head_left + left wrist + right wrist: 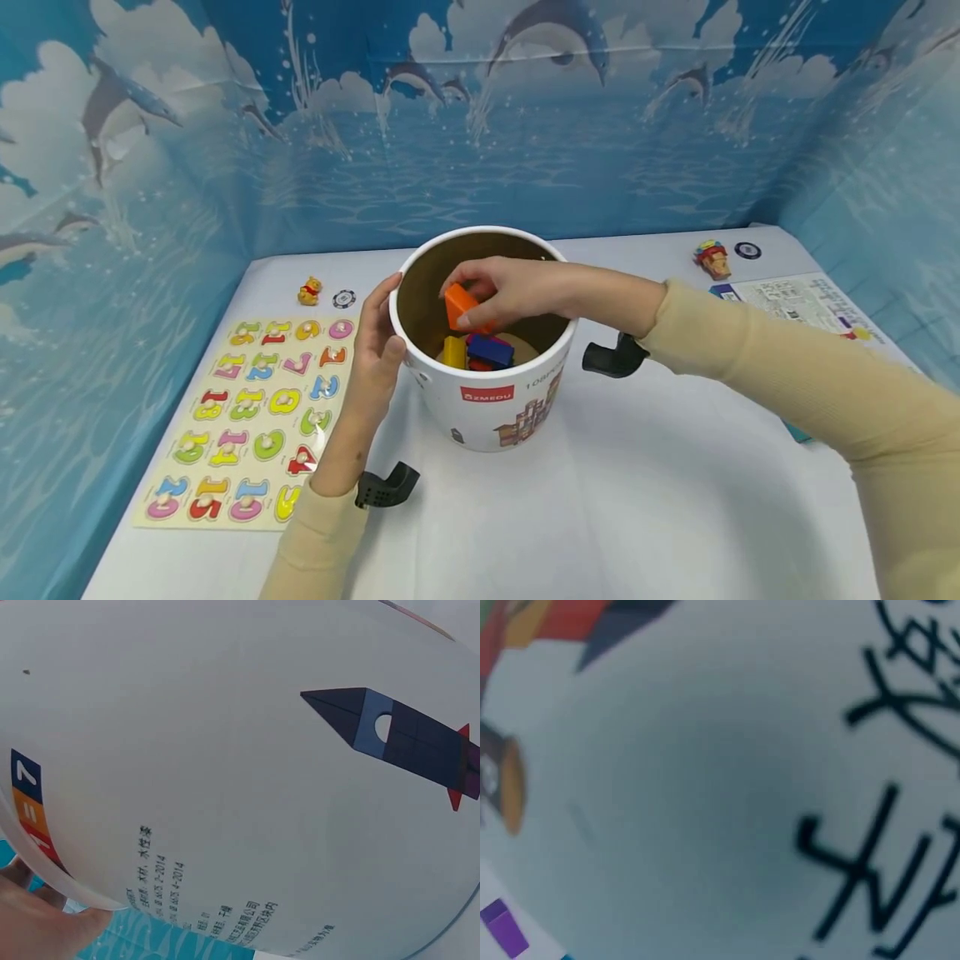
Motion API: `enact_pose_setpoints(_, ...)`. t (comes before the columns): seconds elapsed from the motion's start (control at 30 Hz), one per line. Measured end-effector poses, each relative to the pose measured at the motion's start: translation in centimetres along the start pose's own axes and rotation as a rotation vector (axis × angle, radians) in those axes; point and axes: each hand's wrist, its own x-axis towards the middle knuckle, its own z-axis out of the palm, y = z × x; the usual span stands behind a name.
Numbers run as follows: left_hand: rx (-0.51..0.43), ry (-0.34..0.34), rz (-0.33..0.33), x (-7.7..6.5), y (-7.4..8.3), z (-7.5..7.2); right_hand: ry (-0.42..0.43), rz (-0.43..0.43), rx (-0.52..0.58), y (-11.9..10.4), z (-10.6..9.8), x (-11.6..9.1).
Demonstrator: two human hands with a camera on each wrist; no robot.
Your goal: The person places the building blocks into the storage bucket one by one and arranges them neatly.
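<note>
A white bucket (487, 417) with printed pictures stands on the table in the head view. My left hand (372, 358) grips its left rim, with the thumb on the near side; part of that hand (45, 926) shows at the lower left of the left wrist view. Reaching over the rim from the right, my right hand (510, 290) pinches an orange block (459, 305) inside the bucket's mouth. Below it lie a blue block (491, 351), a yellow block (453, 352) and partly hidden red pieces. Only the bucket's printed wall (705, 787) fills most of the right wrist view.
On the left lies a number puzzle board (225, 458). A small bear figure (310, 291) and a chip (344, 299) are behind it. Another figure (712, 260), a dark chip (747, 251) and a printed sheet (802, 302) are at the right. A dolphin-print curtain (450, 167) surrounds the table.
</note>
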Motion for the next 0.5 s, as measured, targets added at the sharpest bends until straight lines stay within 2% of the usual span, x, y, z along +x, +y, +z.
enact_pose_setpoints(0.17,0.013,0.016,-0.007,-0.14,0.15,-0.11,-0.072,0.040,-0.140,-0.12,0.50,0.67)
enact_pose_setpoints(0.3,0.009,0.020,-0.005,-0.13,0.14,-0.08,-0.142,0.054,-0.157,-0.17,0.76,0.88)
enact_pose_setpoints(0.37,0.005,0.020,-0.005,-0.14,0.08,-0.07,-0.150,0.044,-0.151,-0.09,0.80,0.85)
enact_pose_setpoints(0.43,0.010,0.021,-0.004,-0.18,0.01,-0.04,-0.120,-0.010,-0.144,0.03,0.76,0.69)
enact_pose_setpoints(0.5,0.005,0.017,0.000,-0.22,-0.05,0.00,-0.060,-0.115,-0.105,0.13,0.56,0.24)
